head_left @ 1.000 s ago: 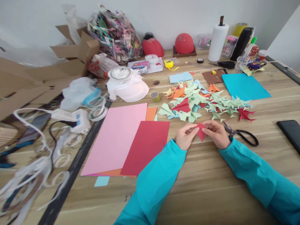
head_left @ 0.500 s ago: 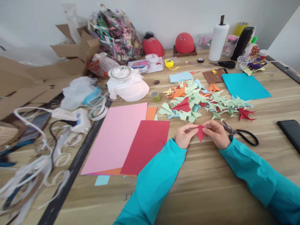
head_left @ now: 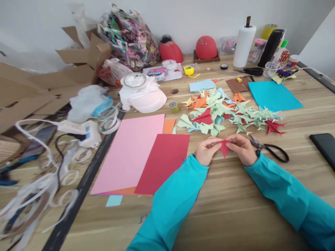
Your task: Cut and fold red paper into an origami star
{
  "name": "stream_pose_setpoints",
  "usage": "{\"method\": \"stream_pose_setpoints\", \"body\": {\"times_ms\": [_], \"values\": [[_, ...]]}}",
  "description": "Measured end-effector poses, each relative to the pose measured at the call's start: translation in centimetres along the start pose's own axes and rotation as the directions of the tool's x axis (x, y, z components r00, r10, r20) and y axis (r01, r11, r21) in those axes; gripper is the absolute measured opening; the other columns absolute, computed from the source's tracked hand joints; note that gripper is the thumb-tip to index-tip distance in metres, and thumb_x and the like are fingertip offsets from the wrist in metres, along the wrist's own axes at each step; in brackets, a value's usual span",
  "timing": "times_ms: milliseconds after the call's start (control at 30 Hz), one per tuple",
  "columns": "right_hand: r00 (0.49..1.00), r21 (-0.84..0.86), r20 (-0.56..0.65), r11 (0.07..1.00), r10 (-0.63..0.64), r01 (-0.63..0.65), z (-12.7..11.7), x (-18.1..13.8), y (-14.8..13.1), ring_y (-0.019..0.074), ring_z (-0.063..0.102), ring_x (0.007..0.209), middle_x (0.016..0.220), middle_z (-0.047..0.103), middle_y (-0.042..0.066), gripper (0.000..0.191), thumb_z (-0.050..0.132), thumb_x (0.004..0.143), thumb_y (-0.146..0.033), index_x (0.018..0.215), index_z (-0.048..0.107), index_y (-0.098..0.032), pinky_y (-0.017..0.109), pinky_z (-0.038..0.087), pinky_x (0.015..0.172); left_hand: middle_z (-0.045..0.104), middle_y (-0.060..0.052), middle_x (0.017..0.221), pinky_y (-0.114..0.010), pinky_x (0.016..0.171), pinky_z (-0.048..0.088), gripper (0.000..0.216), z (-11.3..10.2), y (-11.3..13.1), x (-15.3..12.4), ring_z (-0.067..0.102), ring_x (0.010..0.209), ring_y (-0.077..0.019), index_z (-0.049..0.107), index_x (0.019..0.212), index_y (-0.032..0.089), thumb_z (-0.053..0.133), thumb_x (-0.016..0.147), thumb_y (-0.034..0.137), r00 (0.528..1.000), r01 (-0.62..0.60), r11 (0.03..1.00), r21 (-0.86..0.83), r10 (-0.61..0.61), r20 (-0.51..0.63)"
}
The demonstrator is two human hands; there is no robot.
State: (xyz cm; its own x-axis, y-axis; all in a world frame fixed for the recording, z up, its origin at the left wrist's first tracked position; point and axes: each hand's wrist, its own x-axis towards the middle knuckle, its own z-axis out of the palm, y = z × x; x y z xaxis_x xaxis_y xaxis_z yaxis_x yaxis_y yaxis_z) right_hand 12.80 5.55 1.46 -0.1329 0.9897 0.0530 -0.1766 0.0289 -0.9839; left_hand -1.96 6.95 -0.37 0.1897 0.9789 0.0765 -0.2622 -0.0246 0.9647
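Between both hands is a small folded piece of red paper (head_left: 224, 149), its pointed end hanging toward me. My left hand (head_left: 208, 150) pinches its left edge between thumb and fingers. On the other edge, my right hand (head_left: 242, 148) grips it the same way. Just beyond the hands lies a heap of folded paper pieces (head_left: 214, 109), mostly pale green, with some orange, red and blue. Black-handled scissors (head_left: 274, 152) rest beside my right wrist, their blades partly hidden by the hand. A red paper sheet (head_left: 164, 162) lies left of my left sleeve.
A pink sheet (head_left: 128, 153) lies under the red one. A blue sheet (head_left: 274, 96) is at the back right, a phone (head_left: 324, 149) at the right edge. A white wrapped bundle (head_left: 142, 94) and a power strip (head_left: 90, 134) with cables stand to the left.
Hardly anything differs. The hands keep their grip, and the red paper's lower point has shifted very slightly.
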Motion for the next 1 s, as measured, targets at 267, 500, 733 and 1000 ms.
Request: {"method": "stream_pose_setpoints", "body": {"times_ms": [267, 500, 733, 1000], "values": [[0.995, -0.103, -0.038, 0.991, -0.087, 0.082, -0.1, 0.0, 0.0, 0.01, 0.053, 0.054, 0.06, 0.061, -0.001, 0.003, 0.066, 0.069, -0.022, 0.07, 0.067, -0.019, 0.024, 0.043, 0.053, 0.061, -0.002, 0.074, -0.023, 0.062, 0.042, 0.011, -0.2, -0.4, 0.1, 0.055, 0.068, -0.0108, 0.071, 0.073, 0.019, 0.069, 0.062, 0.021, 0.999, 0.046, 0.997, -0.058, -0.047, -0.021], [0.983, -0.189, -0.051, 0.968, -0.178, 0.165, 0.0, -0.1, 0.3, 0.0136, 0.058, 0.064, 0.07, 0.066, 0.003, 0.005, 0.065, 0.071, -0.022, 0.074, 0.067, -0.019, 0.027, 0.046, 0.061, 0.061, 0.0, 0.062, -0.023, 0.058, 0.042, 0.019, 0.7, 0.4, -0.1, 0.053, 0.058, -0.0093, 0.066, 0.07, 0.014, 0.072, 0.059, 0.029, 0.988, 0.143, 0.989, -0.034, -0.145, -0.049], [0.999, -0.075, -0.044, 0.997, -0.015, 0.012, -0.2, -0.2, 0.2, 0.0096, 0.054, 0.053, 0.065, 0.063, 0.0, 0.015, 0.065, 0.072, -0.029, 0.083, 0.063, -0.018, 0.022, 0.044, 0.051, 0.06, -0.001, 0.061, -0.024, 0.057, 0.042, 0.019, 0.6, 0.5, -0.2, 0.053, 0.057, -0.0101, 0.064, 0.071, 0.013, 0.072, 0.059, 0.026, 0.996, 0.082, 0.992, 0.099, -0.077, -0.046], [0.997, -0.179, -0.04, 0.982, -0.07, 0.062, -0.1, 0.0, 0.6, 0.0118, 0.057, 0.059, 0.066, 0.064, 0.001, 0.014, 0.065, 0.071, -0.031, 0.074, 0.062, -0.017, 0.024, 0.047, 0.056, 0.061, -0.001, 0.063, -0.024, 0.056, 0.042, 0.018, 0.6, 0.5, -0.2, 0.053, 0.058, -0.0103, 0.064, 0.068, 0.013, 0.072, 0.058, 0.025, 0.996, 0.079, 0.993, 0.085, -0.075, -0.041]]}}
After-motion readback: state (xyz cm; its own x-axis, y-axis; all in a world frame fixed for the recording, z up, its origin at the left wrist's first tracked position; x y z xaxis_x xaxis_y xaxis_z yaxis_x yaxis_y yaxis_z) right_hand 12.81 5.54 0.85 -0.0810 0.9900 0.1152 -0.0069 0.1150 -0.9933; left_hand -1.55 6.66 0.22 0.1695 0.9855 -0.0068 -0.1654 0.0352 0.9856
